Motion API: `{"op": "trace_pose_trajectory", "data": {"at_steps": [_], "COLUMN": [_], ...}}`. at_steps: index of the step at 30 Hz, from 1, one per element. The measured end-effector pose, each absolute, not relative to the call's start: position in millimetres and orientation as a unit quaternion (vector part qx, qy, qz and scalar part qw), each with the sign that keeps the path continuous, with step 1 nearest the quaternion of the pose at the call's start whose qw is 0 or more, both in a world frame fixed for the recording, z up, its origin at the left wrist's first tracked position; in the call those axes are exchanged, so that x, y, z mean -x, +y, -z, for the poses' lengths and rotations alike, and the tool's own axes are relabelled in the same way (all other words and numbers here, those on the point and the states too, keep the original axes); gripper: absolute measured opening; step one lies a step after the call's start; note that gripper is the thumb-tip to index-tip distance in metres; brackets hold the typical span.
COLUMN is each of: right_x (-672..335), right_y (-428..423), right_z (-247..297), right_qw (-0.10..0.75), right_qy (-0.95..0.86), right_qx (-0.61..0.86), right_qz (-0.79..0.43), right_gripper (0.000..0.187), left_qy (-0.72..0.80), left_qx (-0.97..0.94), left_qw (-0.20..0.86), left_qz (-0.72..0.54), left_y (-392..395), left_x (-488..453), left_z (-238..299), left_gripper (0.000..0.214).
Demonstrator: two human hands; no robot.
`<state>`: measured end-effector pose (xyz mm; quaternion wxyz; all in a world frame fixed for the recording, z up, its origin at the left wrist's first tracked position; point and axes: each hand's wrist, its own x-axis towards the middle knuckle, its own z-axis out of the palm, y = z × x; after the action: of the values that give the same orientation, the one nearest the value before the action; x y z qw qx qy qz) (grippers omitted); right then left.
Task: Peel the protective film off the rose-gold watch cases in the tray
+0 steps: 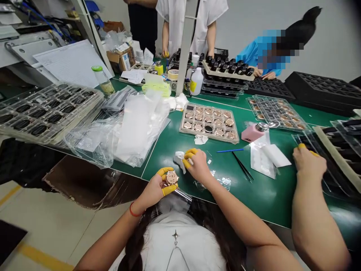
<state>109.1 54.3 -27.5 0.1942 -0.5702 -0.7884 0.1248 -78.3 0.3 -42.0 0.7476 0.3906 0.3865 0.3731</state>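
Left hand (162, 184) clamps a round rose-gold metal watch case (172, 178) on the wearer's side of a translucent plastic tray (208, 137); right hand (196, 162) touches crumpled white cloth (179, 159), its grip's closure unclear. Slick yellow finger cots (170, 189) could let the case slip.

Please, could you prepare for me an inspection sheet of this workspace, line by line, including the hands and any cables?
Surface: green tabletop, shiny, with thin pale lines.
Work things: gold-toned watch case, back showing; white cloth; tray of similar cases.
Clutter: plastic bags, tweezers, blue stick, pink bottle.
Hands: left hand holds the watch case; right hand is at the cloth, grip unclear. Both wear yellow finger covers.
Cables: blue cable or hose, upper left.
Surroundings: person in white shirt across the table; another person's hand at right.
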Motion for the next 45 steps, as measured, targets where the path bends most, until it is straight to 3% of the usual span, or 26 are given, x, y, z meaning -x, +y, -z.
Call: {"op": "trace_pose_trajectory", "data": {"at_steps": [3,6,9,14,18,21,23,25,29,34,37,41,45], "right_x": [-99.5,-90.9,-88.0,-86.6,-97.7,-109.0,-112.1,-111.2,-104.2,-100.9,-107.3,-117.1,-115.1], "right_y": [30.0,13.5,7.2,11.3,26.9,21.4,9.0,-2.7,-9.0,-4.6,-0.9,11.4,20.8], "right_z": [12.8,11.2,18.1,30.0,30.0,19.9,14.3,13.3,18.7,14.9,9.4,3.9,-0.1], "right_qw": [0.265,0.276,0.309,0.292,0.326,0.306,0.271,0.265,0.303,0.277,0.247,0.222,0.146], "right_qy": [-0.841,-0.863,-0.845,-0.848,-0.764,-0.768,-0.797,-0.788,-0.652,-0.5,-0.573,-0.698,-0.752], "right_qx": [0.438,0.372,0.392,0.401,0.517,0.508,0.464,0.454,0.512,0.475,0.487,0.503,0.461], "right_qz": [-0.174,-0.199,-0.194,-0.187,-0.207,-0.242,-0.277,-0.32,-0.47,-0.669,-0.611,-0.458,-0.447], "right_gripper": [0.01,0.013,0.011,0.013,0.011,0.031,0.043,0.04,0.029,0.044,0.043,0.016,0.009], "left_qy": [0.396,0.411,0.417,0.444,0.465,0.47,0.456,0.438,0.439,0.43,0.421,0.423,0.431], "left_qx": [-0.444,-0.504,-0.493,-0.504,-0.41,-0.338,-0.321,-0.327,-0.405,-0.473,-0.483,-0.532,-0.554], "left_qw": [0.713,0.662,0.668,0.651,0.671,0.674,0.682,0.686,0.632,0.598,0.614,0.608,0.604], "left_qz": [-0.37,-0.372,-0.371,-0.355,-0.407,-0.459,-0.474,-0.48,-0.494,-0.484,-0.46,-0.411,-0.377], "left_y": [1.7,1.8,0.4,-2.1,-0.3,4.4,7.3,8.1,1.3,-8.4,-7.8,-5.1,-4.5], "left_x": [80.4,80.1,80.3,81.0,80.7,86.8,92.6,97.1,99.3,101.0,105.6,112.0,113.5], "left_z": [39.9,37.5,38.7,45.2,42.9,38.1,35.9,35.0,36.6,40.9,42.2,39.3,33.3], "left_gripper": [0.051,0.046,0.052,0.05,0.056,0.057,0.055,0.054,0.053,0.049,0.047,0.046,0.043]}}
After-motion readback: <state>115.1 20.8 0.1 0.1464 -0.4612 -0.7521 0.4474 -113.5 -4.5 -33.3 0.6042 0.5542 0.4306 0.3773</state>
